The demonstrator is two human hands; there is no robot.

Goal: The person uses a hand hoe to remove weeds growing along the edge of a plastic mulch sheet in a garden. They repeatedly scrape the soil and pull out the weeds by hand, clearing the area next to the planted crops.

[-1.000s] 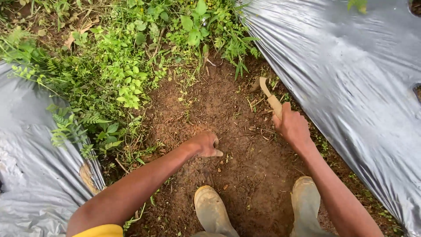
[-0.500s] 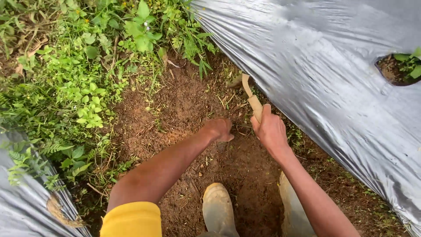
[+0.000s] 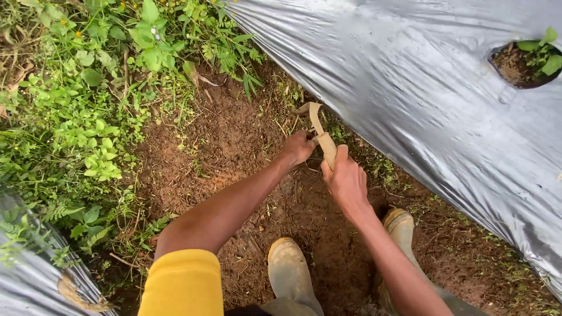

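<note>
Bare brown soil (image 3: 234,140) runs as a narrow furrow between two raised beds, with silver plastic mulch (image 3: 421,88) draped over the bed on the right and another strip of grey plastic (image 3: 23,281) at the lower left corner. Green weeds (image 3: 93,88) crowd the upper left, spilling toward the dirt. A round hole (image 3: 521,61) in the mulch at the upper right shows dark earth and a small leafy plant. The right hand (image 3: 346,181) is clenched around the wooden handle of a small curved hand tool (image 3: 322,137); its fingers are wrapped tight on the lower end of the handle, the thumb lying up along it, so the rest of the handle and the hooked blade stick out above the fist, pointing away toward the edge of the mulch. The blade tip sits just over the soil near a few thin grass shoots. The left hand (image 3: 298,147) reaches in just beside the tool, to its left, fingers curled down and together against the ground close by the handle; whether they pinch anything cannot be told. A yellow sleeve (image 3: 181,284) covers the left upper arm. Two muddy rubber boots (image 3: 290,272) stand on the dirt below the hands.
</note>
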